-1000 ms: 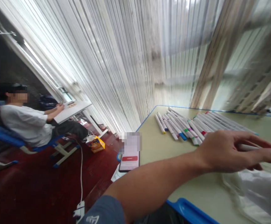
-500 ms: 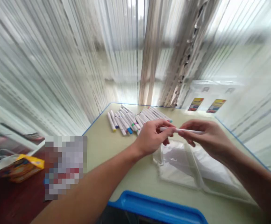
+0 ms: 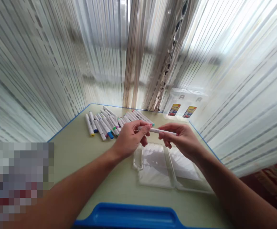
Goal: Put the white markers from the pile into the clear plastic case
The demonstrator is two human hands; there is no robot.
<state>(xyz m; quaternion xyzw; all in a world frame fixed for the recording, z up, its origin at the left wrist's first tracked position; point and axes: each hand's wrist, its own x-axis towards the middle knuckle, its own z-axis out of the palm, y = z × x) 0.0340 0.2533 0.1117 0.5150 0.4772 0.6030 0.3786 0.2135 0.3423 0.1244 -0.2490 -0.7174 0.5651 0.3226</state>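
A slim white marker (image 3: 162, 131) is held level between my two hands, above the table. My left hand (image 3: 131, 136) pinches its left end between thumb and fingers. The other end is gripped by my right hand (image 3: 181, 136), also closed. Just beneath them lies an opened clear plastic case (image 3: 152, 165) with a handle cut-out on its left side. Several white markers (image 3: 104, 124) with coloured ends are heaped loosely behind and left of my left hand.
Pale green table (image 3: 90, 178) with a blue edge; a blue tray (image 3: 133, 216) is set into its near side. Clear packaging with two yellow-and-red labels (image 3: 189, 112) stands at the back right. Sheer striped curtains (image 3: 100, 54) hang right behind the table.
My view has turned to the right, so everything sits further left in the picture. Both hands keep hold of the marker.
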